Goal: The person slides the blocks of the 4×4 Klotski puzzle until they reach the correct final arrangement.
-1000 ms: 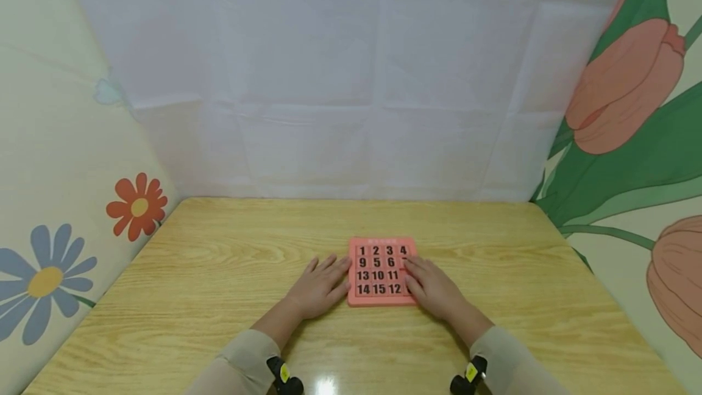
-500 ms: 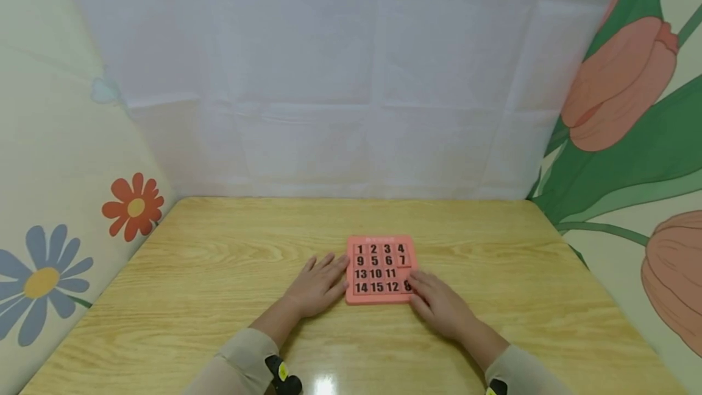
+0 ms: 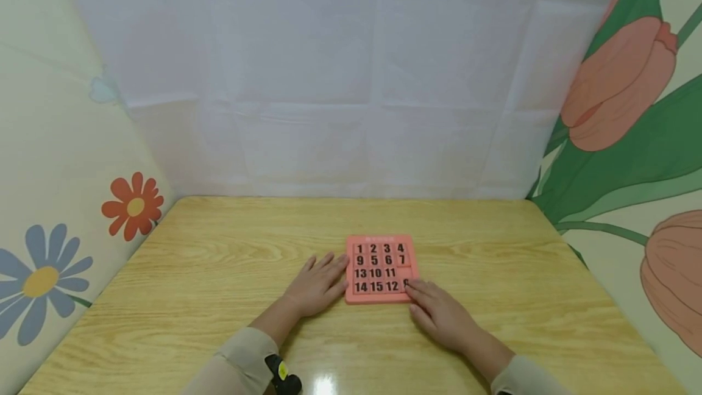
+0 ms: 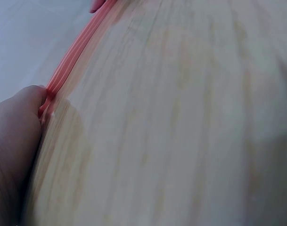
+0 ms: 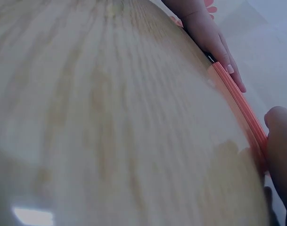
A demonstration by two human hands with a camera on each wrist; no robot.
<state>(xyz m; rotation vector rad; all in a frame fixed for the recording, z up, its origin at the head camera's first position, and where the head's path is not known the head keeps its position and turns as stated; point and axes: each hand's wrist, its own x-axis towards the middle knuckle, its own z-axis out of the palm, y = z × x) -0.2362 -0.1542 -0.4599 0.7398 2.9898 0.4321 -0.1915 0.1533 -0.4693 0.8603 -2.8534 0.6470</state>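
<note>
A pink sliding number puzzle [image 3: 375,300] lies flat on the wooden table. Its rows read 1 2 3 4, then 9 5 6 7, then 13 10 11 with a bare slot at the right end, then 14 15 12 and a partly covered tile [image 3: 406,284]. My left hand [image 3: 315,288] lies palm down, fingers straight, against the puzzle's left edge. With straight fingertips my right hand [image 3: 441,316] touches the covered tile at the lower right corner. The left wrist view shows the left thumb [image 4: 28,101] at the pink frame's side.
The wooden table [image 3: 219,249] stretches around the puzzle. A white cloth [image 3: 329,78] hangs behind its far edge. Flower-printed cloths stand at the left [image 3: 49,139] and right [image 3: 631,200]. A black wrist device [image 3: 284,377] sits at the left sleeve.
My right hand has drawn back toward the lower right, uncovering the 7 and the slot below it. Its fingertips now sit over the bottom right tile. My left hand has stayed in place.
</note>
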